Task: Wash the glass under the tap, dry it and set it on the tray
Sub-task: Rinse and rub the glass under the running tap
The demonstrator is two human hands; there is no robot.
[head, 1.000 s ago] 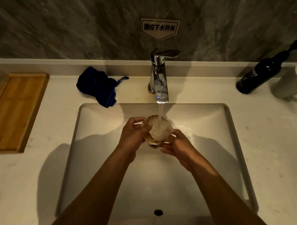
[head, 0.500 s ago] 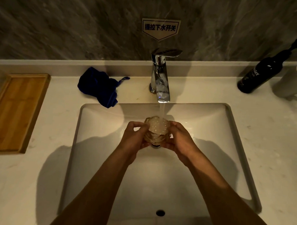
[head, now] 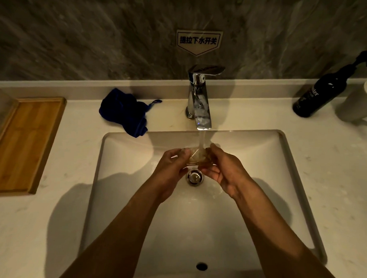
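Glass [head: 196, 158] gripped by both hands' fingers [head: 183, 154] under tap [head: 199, 102]; sign [head: 198, 41] reads 提拉下水开关.

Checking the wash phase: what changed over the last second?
Both hands, left hand and right hand, kept the glass and turned it in the stream: it was mouth-up and filling, now it is tipped. The drain plug now shows below. Tap still running; cloth, tray unmoved.
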